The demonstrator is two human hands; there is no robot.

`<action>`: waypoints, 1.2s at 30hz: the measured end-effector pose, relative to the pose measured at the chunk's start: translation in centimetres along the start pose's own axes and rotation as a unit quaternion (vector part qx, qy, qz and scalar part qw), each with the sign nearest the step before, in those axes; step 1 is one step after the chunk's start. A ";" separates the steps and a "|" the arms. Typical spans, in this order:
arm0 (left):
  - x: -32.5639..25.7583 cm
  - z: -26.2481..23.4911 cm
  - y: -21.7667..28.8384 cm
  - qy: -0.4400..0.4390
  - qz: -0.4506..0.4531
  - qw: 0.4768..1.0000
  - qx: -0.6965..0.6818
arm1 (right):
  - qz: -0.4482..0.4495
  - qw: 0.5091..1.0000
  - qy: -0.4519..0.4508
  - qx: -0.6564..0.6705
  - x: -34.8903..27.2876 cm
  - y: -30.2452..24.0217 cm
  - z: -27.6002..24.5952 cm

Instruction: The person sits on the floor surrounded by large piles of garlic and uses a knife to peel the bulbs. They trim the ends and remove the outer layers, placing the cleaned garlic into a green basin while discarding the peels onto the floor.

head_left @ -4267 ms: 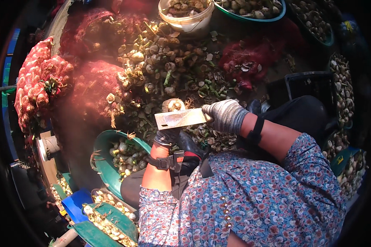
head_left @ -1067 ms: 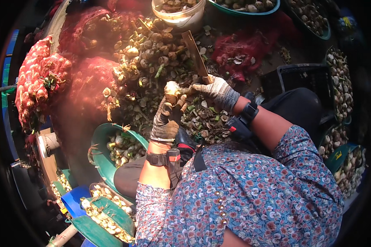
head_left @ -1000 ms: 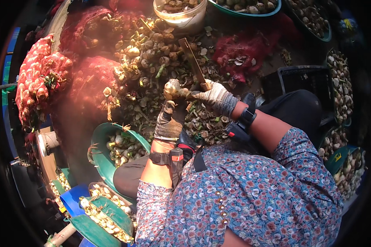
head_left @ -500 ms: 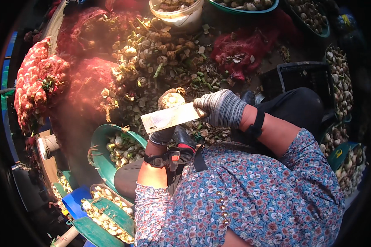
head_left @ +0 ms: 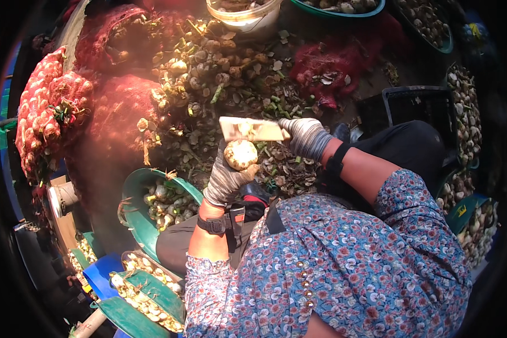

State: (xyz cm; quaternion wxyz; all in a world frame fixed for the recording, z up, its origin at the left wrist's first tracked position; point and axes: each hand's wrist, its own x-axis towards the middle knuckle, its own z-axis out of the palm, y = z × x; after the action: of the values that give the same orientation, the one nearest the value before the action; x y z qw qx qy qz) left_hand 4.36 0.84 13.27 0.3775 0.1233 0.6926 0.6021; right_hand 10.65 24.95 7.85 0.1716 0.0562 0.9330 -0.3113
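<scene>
My gloved left hand point(head_left: 226, 179) holds a round pale root vegetable point(head_left: 240, 154) up in front of me. My gloved right hand point(head_left: 305, 137) grips a broad cleaver point(head_left: 252, 129) by its handle, the flat blade lying sideways just above and touching the vegetable. A black band is on each wrist. Below my left hand stands a green basin point(head_left: 136, 219) with several trimmed pieces in it.
A big heap of untrimmed roots and peelings point(head_left: 219, 73) lies ahead. Red mesh sacks point(head_left: 48, 112) sit to the left, a red net point(head_left: 332, 62) ahead right. A white bucket point(head_left: 245, 14), a black crate point(head_left: 417, 104) and filled bowls point(head_left: 467, 112) ring the spot.
The cleaver was raised upright a second ago, then swung down and left; its blade now lies flat over the vegetable. The left hand turned the vegetable and stayed about in place.
</scene>
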 end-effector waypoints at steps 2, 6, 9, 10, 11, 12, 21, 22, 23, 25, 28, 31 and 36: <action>-1.8 -0.2 2.2 -0.050 0.092 0.992 0.075 | 0.150 0.987 -0.058 -0.025 1.9 5.1 -0.4; -3.9 -7.9 7.2 0.054 0.008 0.985 0.163 | 0.200 0.974 0.019 0.104 1.7 3.4 -1.9; -7.2 -17.3 9.7 0.064 -0.060 0.782 0.617 | 0.177 0.980 0.023 0.084 2.5 2.5 -0.8; -7.4 -18.3 11.0 0.065 -0.118 0.799 0.587 | 0.165 0.985 0.011 0.058 2.8 1.1 -1.5; -7.2 -21.0 9.5 0.081 -0.117 0.842 0.520 | 0.160 0.985 0.007 0.063 2.9 0.5 -1.6; -6.8 -23.3 8.2 0.101 -0.115 0.879 0.452 | 0.152 0.986 0.003 0.070 3.2 0.0 -1.7; 16.5 -24.4 0.8 0.327 -0.111 0.788 0.510 | 0.117 0.992 0.018 0.052 4.8 -0.8 -0.9; 18.6 -25.6 -1.3 0.370 -0.151 0.723 0.564 | 0.100 0.993 0.015 0.058 5.1 -0.6 -0.8; 20.3 -25.4 -1.4 0.339 -0.227 0.722 0.558 | 0.103 0.993 0.008 0.049 5.2 -0.4 -0.9; 22.1 -23.6 -0.5 0.330 -0.327 0.705 0.536 | 0.118 0.992 -0.002 0.050 5.2 -0.7 -1.3; 23.0 -22.9 -1.0 0.345 -0.312 0.679 0.568 | 0.100 0.993 -0.003 0.062 5.4 -0.5 -0.9; 23.2 -24.7 -5.3 0.340 -0.270 0.732 0.525 | 0.082 0.996 -0.012 0.039 5.6 -0.9 -1.0; 17.6 -22.8 -7.9 0.339 -0.016 0.923 0.182 | 0.023 0.998 -0.014 0.049 5.0 -2.7 -2.2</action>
State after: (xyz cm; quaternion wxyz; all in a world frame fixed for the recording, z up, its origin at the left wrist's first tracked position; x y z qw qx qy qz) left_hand -20.76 -6.98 -0.93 0.1008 -0.0330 0.8790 0.4649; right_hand 4.81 24.07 9.25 0.1885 0.0817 0.9125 -0.3536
